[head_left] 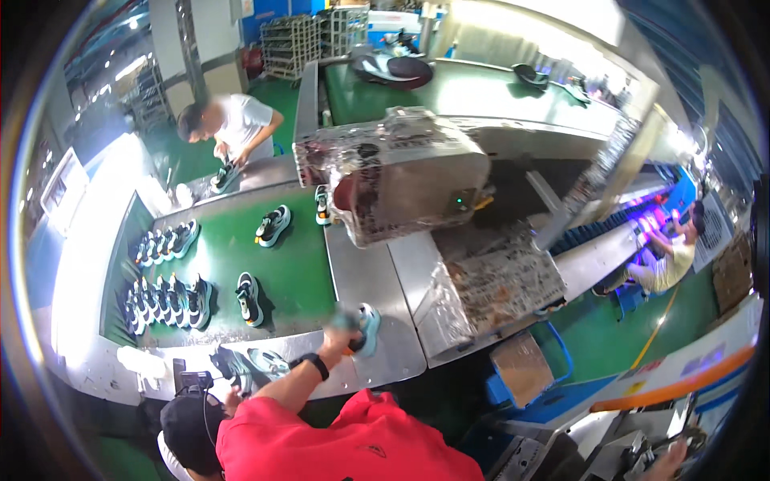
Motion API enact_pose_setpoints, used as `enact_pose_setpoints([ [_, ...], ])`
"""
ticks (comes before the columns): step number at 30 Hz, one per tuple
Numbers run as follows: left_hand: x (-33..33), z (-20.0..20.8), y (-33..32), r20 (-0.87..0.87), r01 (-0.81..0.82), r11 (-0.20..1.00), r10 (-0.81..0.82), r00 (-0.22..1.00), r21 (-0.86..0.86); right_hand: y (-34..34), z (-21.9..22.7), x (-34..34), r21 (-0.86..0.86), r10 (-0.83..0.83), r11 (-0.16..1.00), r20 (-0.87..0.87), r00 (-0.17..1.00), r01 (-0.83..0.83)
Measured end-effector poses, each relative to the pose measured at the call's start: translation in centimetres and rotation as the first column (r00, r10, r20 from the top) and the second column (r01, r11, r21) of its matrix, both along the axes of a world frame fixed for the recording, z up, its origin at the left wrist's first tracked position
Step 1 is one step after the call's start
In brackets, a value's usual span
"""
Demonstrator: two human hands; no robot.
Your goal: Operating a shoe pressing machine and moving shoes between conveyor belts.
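My left hand (341, 341), with a black band on its wrist, is closed on a sneaker (368, 330) with a pale blue sole, at the edge of the metal table (389, 365). Blur covers part of its fingers. At the lower right rim my right hand (667, 463) shows in part, fingers apart, beside cluttered equipment, with nothing visible in it. Left of my left forearm, a grey sneaker (233, 367) and a patterned sneaker (269, 362) lie on the near ledge. Single sneakers (249, 300) (273, 226) stand on the green belt (216, 276).
Two rows of sneakers (168, 303) line the belt's left side. A co-worker in a black cap (188, 425) is close on my left. Across the belt another person (237, 128) handles a shoe. A plastic-wrapped machine (401, 180) stands ahead; a seated person (674, 260) works at right.
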State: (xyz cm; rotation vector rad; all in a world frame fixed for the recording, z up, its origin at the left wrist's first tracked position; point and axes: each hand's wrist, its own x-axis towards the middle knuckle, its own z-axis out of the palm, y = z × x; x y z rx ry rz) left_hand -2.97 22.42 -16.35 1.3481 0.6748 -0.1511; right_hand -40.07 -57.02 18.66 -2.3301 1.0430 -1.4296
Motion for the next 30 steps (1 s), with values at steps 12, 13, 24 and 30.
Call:
enact_pose_setpoints([
  [12, 25.4, -9.1, 17.8, 0.020, -0.309, 0.910, 0.316, 0.949, 0.275, 47.2, 17.8, 70.6, -0.015, 0.713, 0.329, -0.652, 0.259, -0.944],
  [13, 27.3, -8.3, 18.2, 0.022, -0.290, 0.922, 0.294, 0.956, 0.256, 49.4, 17.5, 74.2, 0.034, 0.743, 0.295, -0.637, 0.207, -0.955],
  [24, 37.9, -11.7, 28.8, -0.022, -0.143, 0.494, 0.314, 0.949, 0.858, 61.3, 15.0, 90.5, 0.272, 0.662, 0.323, -0.750, 0.011, -0.906],
  [30, 40.6, -9.3, 28.2, 0.113, -0.222, 0.321, 0.323, 0.939, 0.921, 59.7, 15.3, 89.6, -0.095, 0.464, 0.411, -0.834, 0.298, -0.907],
])
